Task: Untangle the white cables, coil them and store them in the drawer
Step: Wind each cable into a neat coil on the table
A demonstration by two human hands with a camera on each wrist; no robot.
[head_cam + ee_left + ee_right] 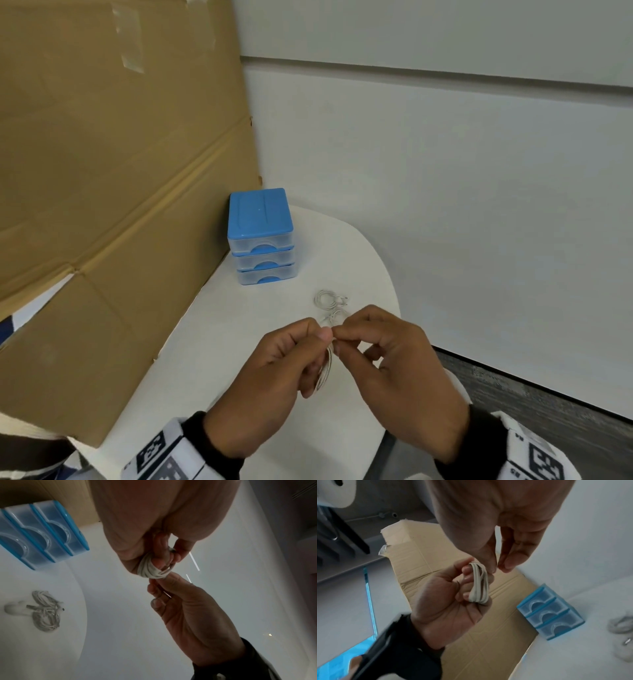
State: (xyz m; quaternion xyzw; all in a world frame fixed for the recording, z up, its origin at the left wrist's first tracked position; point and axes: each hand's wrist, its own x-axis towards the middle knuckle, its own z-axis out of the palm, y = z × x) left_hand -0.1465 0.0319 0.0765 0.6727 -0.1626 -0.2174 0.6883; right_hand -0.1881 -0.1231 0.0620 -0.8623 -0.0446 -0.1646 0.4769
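The coiled cable point(479, 584) wound round the left fingers point(467, 570) looks like matt white rubbery plastic. Beyond the fingers, the drawer unit point(262, 236) is glossy plastic, blue with translucent fronts. The worktop point(219, 342) below is smooth, matt white. The cardboard point(113, 164) to their left is matt brown.

Looks like an office or storeroom corner: plain white panelled wall point(445, 171) far and right, small white table point(212, 359), grey carpet point(548, 394) near right, large flattened cardboard box point(102, 171) leaning left.
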